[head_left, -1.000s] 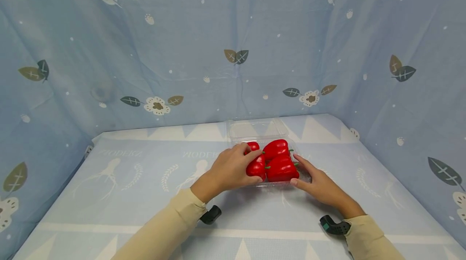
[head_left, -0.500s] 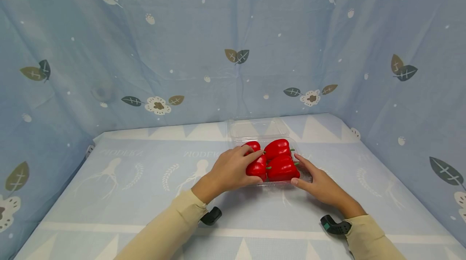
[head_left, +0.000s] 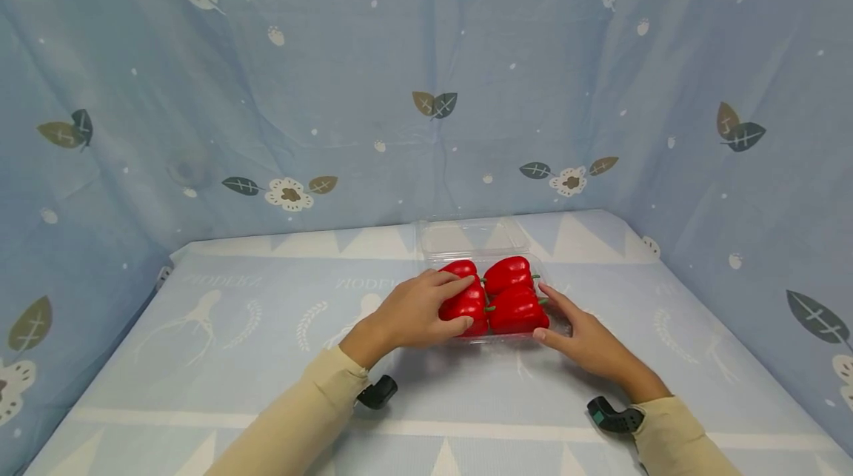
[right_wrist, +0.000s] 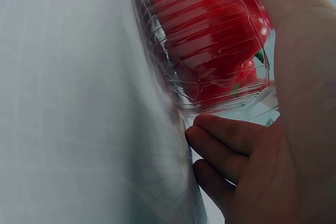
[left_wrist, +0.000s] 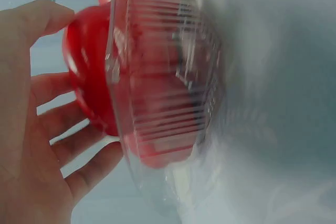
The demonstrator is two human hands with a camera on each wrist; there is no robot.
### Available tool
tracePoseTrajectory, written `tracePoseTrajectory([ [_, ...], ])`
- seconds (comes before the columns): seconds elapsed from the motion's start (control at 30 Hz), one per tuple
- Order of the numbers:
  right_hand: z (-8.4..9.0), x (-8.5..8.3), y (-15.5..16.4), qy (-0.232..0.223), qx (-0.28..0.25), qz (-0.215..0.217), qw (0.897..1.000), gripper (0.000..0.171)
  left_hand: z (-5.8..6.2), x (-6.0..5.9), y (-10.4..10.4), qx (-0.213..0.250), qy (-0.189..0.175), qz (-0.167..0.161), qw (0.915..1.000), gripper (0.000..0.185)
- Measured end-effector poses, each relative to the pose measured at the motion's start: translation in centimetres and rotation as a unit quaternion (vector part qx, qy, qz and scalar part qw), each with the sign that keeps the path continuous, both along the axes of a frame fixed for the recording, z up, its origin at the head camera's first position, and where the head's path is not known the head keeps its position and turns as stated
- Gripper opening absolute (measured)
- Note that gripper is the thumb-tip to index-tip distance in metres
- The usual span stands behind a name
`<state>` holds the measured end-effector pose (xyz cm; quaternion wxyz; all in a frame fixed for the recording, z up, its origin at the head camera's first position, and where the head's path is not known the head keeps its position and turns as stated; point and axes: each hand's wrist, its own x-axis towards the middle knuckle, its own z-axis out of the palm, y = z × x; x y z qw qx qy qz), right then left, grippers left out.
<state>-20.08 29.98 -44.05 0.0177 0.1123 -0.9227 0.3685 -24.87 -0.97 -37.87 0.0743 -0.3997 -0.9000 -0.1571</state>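
Note:
Several red bell peppers with green stems fill a clear plastic clamshell container (left_wrist: pixel 212 77). My left hand (head_left: pixel 416 312) is at the container's left side, thumb and fingers spread loosely about the front-left bell pepper (head_left: pixel 474 301). In the left wrist view, its thumb and fingertips lie against or very near that glossy pepper (left_wrist: pixel 89 66); firm contact is unclear. My right hand (head_left: pixel 589 339) is beside the container's right end, thumb near the front-right bell pepper (head_left: pixel 518 311). Its extended fingers (right_wrist: pixel 220 150) sit low by the container's corner in the right wrist view.
The container's transparent lid (head_left: pixel 473 237) is folded back behind the peppers. A back-right pepper (head_left: pixel 508 274) and a back-left pepper (head_left: pixel 461 267) lie behind the front pair. A pale patterned cloth (head_left: pixel 220 357) covers the table, and a blue curtain (head_left: pixel 373 54) encloses it.
My left hand has drawn slightly left and its fingers have loosened, showing more of the front-left pepper. The right hand and the container have stayed in place.

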Motion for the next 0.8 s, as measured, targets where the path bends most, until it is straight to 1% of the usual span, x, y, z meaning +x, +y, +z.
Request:
tracePoseTrajectory([
  [0.1,-0.12,0.04,0.05,-0.001,0.000,-0.001,1.000,0.084,0.11,-0.08,-0.05,0.002,-0.020,0.007,0.9998,0.062],
  [0.23,-0.17,0.03,0.04,0.000,0.001,-0.002,1.000,0.084,0.21,0.02,0.07,0.009,-0.028,0.009,0.9995,0.063],
  [0.37,-0.15,0.02,0.07,0.005,0.001,0.000,1.000,0.083,0.39,0.20,0.13,0.014,-0.020,0.002,0.9997,0.064],
  [0.47,-0.13,0.04,0.09,0.004,-0.001,0.002,1.000,0.083,0.40,0.26,0.16,0.008,-0.010,-0.004,0.9999,0.064],
  [0.63,-0.02,0.03,-0.01,-0.002,-0.003,0.003,1.000,0.084,0.14,0.28,0.26,-0.005,0.012,-0.010,0.9999,0.064],
  [0.8,0.11,0.04,-0.02,0.003,0.001,0.002,1.000,0.084,-0.11,0.32,0.28,0.004,0.027,-0.014,0.9995,0.064],
])
